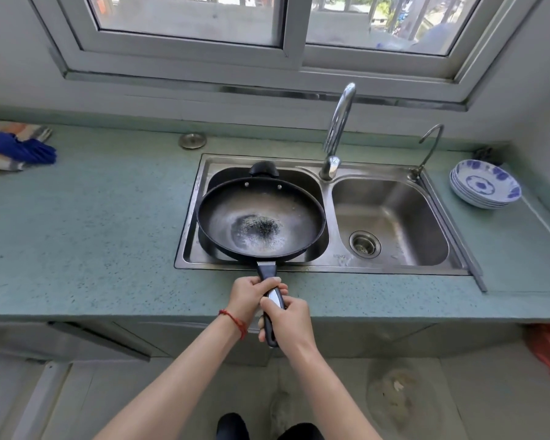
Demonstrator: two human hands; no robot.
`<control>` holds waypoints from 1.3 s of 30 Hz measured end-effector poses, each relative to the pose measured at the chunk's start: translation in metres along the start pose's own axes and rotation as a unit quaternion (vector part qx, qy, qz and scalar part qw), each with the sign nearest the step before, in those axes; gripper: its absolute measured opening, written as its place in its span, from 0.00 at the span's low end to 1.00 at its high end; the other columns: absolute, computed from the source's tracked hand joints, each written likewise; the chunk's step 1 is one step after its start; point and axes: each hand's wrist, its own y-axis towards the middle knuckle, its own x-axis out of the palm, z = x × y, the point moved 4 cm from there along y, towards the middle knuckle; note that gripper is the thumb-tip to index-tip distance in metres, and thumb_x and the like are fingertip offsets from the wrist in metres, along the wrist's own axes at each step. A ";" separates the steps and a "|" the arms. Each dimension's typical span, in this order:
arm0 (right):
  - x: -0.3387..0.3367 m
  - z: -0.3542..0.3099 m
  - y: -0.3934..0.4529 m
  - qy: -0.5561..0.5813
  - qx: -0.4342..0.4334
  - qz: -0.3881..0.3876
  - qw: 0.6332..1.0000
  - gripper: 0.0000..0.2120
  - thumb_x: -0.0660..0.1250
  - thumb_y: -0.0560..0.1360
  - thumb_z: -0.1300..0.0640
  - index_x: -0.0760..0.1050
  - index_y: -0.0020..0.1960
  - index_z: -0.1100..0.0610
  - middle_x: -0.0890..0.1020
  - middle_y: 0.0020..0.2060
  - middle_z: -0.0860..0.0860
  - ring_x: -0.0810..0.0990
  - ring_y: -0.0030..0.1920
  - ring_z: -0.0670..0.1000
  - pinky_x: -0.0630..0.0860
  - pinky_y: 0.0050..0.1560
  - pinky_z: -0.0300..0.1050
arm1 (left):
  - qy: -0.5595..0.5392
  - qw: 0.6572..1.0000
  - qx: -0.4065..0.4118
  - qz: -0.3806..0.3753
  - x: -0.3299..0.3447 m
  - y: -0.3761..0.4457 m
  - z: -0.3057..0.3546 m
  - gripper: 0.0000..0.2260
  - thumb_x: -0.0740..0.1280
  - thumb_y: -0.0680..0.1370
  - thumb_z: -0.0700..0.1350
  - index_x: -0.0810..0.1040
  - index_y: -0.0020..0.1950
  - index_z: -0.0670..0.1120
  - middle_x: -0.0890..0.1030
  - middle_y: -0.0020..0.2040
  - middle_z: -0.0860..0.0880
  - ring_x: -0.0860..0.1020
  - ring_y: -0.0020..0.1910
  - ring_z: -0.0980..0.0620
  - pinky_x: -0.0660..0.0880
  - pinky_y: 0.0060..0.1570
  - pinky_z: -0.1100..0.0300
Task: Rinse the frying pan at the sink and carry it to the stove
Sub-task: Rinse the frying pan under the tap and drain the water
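A: Where's your pan [261, 217]?
B: Over the sink's [391, 214] left basin, handle running straight back toward you.
A: Your grip?
B: Your left hand [251, 296] and right hand [288, 322] are both wrapped tight round the handle.
A: Any writing?
B: A small mark on the sink's front wall, too blurred to read. The pan hides the left drain.

A speckled green counter [92, 223] holds a double steel sink [327, 267], a stack of blue-patterned bowls [485, 187] at right, cloths [13, 149] at left, and a metal lid [192, 141].
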 end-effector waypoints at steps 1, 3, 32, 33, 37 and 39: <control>-0.001 -0.002 0.003 0.001 0.004 -0.002 1.000 0.09 0.62 0.73 0.64 0.70 0.34 0.60 0.75 0.27 0.60 0.74 0.18 0.51 0.69 0.22 0.38 | -0.002 1.000 -0.004 0.001 0.001 0.003 0.000 0.07 0.65 0.73 0.31 0.76 0.35 0.34 0.81 0.24 0.47 0.80 0.24 0.55 0.78 0.28 0.64; -0.004 -0.004 0.009 0.006 0.013 -0.006 1.000 0.09 0.62 0.73 0.64 0.71 0.35 0.61 0.75 0.27 0.60 0.74 0.18 0.51 0.70 0.22 0.39 | -0.011 1.000 -0.014 0.002 0.004 0.009 0.000 0.07 0.65 0.73 0.31 0.76 0.35 0.33 0.81 0.24 0.46 0.80 0.24 0.54 0.78 0.28 0.64; -0.016 -0.025 0.036 -0.008 0.034 -0.060 0.998 0.07 0.66 0.75 0.61 0.74 0.39 0.62 0.79 0.31 0.57 0.79 0.21 0.47 0.74 0.24 0.37 | 0.013 0.999 -0.007 -0.030 0.005 0.037 0.002 0.08 0.66 0.74 0.36 0.75 0.45 0.30 0.83 0.28 0.47 0.81 0.26 0.53 0.75 0.24 0.65; -0.015 -0.026 0.037 -0.004 0.034 -0.062 0.997 0.07 0.67 0.74 0.61 0.74 0.40 0.63 0.78 0.31 0.58 0.78 0.21 0.47 0.74 0.23 0.37 | 0.013 0.999 -0.008 -0.029 0.004 0.038 0.003 0.08 0.66 0.74 0.36 0.75 0.43 0.31 0.83 0.28 0.47 0.80 0.26 0.53 0.73 0.22 0.66; -0.013 -0.030 0.041 0.003 0.024 -0.070 0.997 0.06 0.68 0.74 0.62 0.74 0.40 0.64 0.78 0.29 0.57 0.78 0.21 0.46 0.74 0.24 0.38 | 0.011 0.999 -0.014 -0.028 0.000 0.043 0.003 0.09 0.66 0.74 0.38 0.76 0.39 0.32 0.83 0.30 0.45 0.81 0.27 0.52 0.77 0.27 0.63; -0.012 -0.031 0.046 -0.017 0.014 -0.063 0.998 0.08 0.68 0.73 0.61 0.75 0.36 0.61 0.78 0.29 0.56 0.78 0.23 0.47 0.76 0.27 0.41 | 0.017 0.999 -0.019 -0.026 -0.002 0.047 0.004 0.09 0.67 0.73 0.39 0.77 0.39 0.32 0.84 0.31 0.44 0.81 0.30 0.50 0.77 0.34 0.59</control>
